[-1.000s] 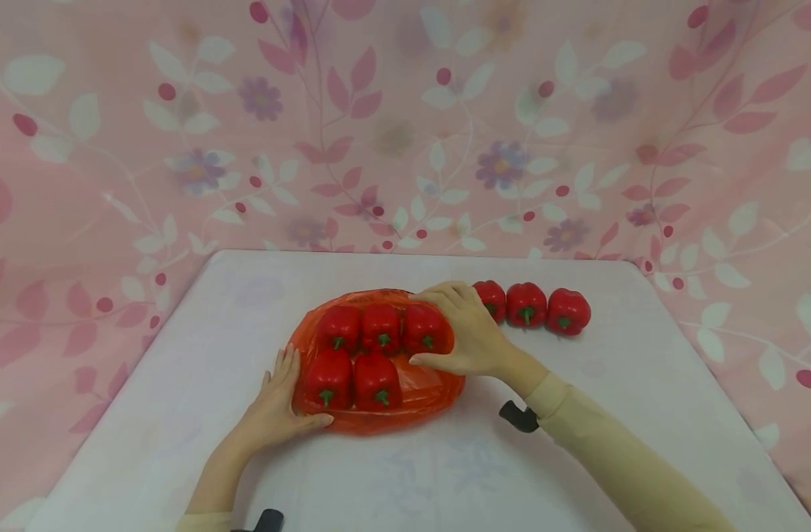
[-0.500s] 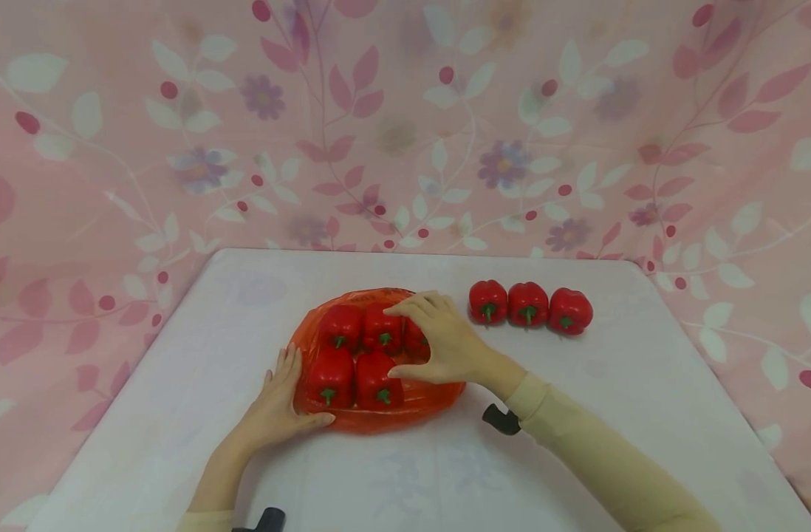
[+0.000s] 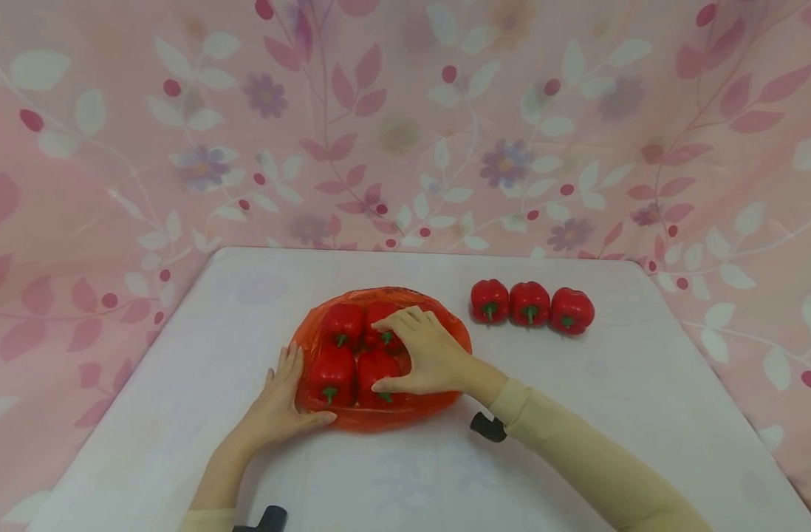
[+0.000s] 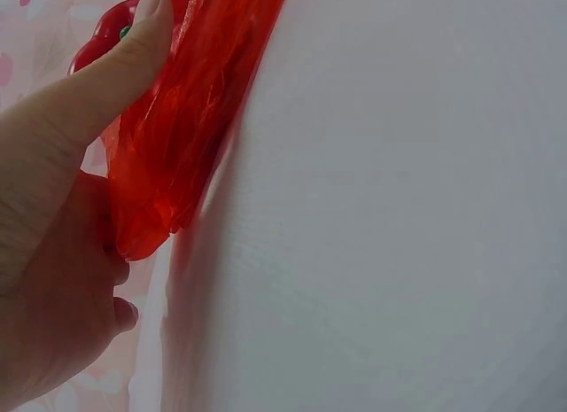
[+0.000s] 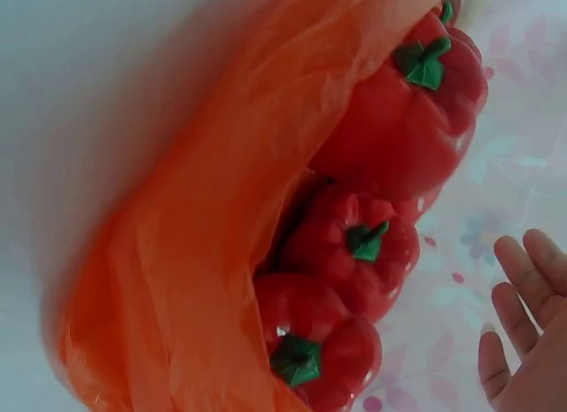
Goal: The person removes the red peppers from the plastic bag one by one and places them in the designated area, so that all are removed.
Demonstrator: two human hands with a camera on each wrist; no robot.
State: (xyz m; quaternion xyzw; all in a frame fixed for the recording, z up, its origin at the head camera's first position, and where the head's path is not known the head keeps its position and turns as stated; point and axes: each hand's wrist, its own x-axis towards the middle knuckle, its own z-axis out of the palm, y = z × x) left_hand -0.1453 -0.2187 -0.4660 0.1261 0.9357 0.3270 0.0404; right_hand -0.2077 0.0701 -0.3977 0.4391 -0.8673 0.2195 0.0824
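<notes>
Touches the left edge of the orange plastic bag [image 3: 379, 421] with the left hand [image 3: 279, 395], unclenched, with the thumb at the front. Reaches over the red bell peppers [image 3: 332, 369] inside this bag with the right hand [image 3: 433, 358], released, with parted fingers. Can see also three loose bell peppers [image 3: 529, 301] side by side on the white table [image 3: 445, 476], rightward and behind.

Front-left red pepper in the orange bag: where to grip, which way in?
I'd take the front-left pepper by its rounded upper body, from above. The orange bag wraps its left and front, and other peppers crowd its right and back. Its green stem faces the near side, likely too short to hold securely.
</notes>
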